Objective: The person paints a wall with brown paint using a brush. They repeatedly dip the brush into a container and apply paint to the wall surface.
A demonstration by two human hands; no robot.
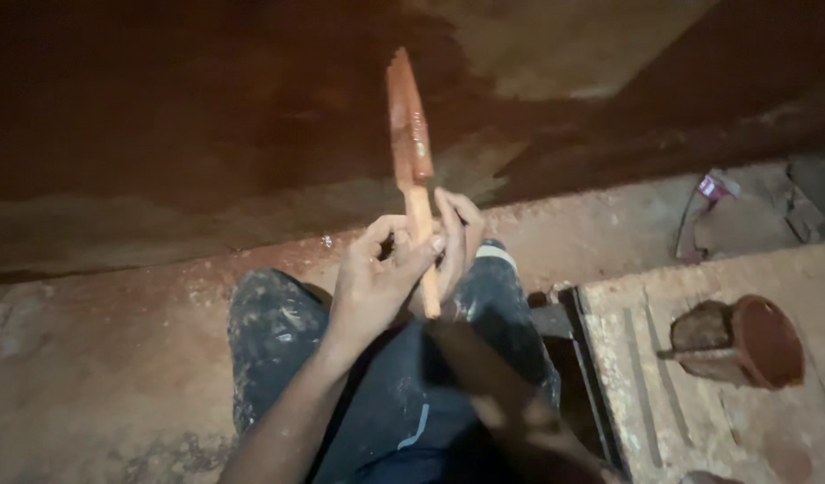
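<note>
A flat brush with a pale wooden handle and red-brown, paint-soaked bristles (410, 125) stands upright at the centre, bristles pointing to the far, wet red-brown painted floor (206, 108). Both hands pinch its handle: the left hand (376, 282) wraps it from the left, the right hand (457, 242) presses from behind, each grip shut on the wood. Near right, a paint-crusted round tin (757, 341) rests on a stained slab (690, 421). Below, paint-spattered dark trousers (278, 341).

The brush looks to be getting twirled or settled between strokes; next it needs tipping down to the floor.
</note>
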